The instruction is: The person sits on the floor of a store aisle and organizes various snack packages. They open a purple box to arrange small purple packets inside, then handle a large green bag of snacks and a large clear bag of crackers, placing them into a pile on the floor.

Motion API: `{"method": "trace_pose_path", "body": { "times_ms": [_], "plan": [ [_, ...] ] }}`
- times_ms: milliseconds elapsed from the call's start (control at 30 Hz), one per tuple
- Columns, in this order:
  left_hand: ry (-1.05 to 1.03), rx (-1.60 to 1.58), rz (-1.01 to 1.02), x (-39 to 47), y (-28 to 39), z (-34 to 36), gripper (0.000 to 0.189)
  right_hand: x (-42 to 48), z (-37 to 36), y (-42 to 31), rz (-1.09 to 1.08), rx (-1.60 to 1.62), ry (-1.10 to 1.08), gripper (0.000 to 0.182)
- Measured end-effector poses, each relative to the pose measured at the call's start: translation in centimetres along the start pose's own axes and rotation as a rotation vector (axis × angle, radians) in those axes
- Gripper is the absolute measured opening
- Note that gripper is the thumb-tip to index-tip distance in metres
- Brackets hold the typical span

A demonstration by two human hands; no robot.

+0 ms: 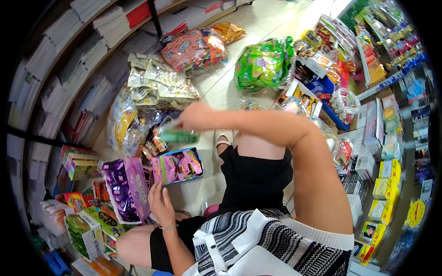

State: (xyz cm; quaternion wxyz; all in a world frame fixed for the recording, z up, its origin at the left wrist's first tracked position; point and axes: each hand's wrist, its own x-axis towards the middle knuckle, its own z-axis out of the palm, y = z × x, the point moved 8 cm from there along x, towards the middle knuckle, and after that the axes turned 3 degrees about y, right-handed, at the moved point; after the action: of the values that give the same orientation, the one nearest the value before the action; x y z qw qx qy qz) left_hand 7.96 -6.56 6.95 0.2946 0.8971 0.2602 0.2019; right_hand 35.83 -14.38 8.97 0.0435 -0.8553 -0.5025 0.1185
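Note:
My right hand [197,115] is closed on a blurred green packet or container [179,135], whose exact kind I cannot make out. It is held over the small snack packets on the floor at the left. My left hand [161,203] rests its fingertips at the near edge of an open box of pink snack packets [178,167]; the fingers are apart and grip nothing. Beside that hand, on its left, stands a tilted open purple box [136,193] filled with shiny purple-wrapped packets. Small orange-and-brown packets [152,146] lie just beyond the pink box.
Bookshelves [86,65] stacked with books curve along the left. Bagged snacks lie ahead: a cream-coloured bundle [162,82], a pink bag [195,50] and a green bag [264,65]. Snack boxes [304,98] and stationery shelves [383,179] line the right. Green cartons [84,234] stand lower left.

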Motion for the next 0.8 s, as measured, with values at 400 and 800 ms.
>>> {"method": "trace_pose_path", "body": {
  "times_ms": [400,800],
  "plan": [
    [-0.174,0.0,-0.041,0.8,-1.1,3.2,0.021,5.2,5.1,27.8,0.561,0.72,0.244,0.041],
    [-0.356,0.008,-0.093,2.0,-2.9,7.4,0.021,-7.0,30.2,46.8,1.1,0.858,0.199,0.029]
  ]
}}
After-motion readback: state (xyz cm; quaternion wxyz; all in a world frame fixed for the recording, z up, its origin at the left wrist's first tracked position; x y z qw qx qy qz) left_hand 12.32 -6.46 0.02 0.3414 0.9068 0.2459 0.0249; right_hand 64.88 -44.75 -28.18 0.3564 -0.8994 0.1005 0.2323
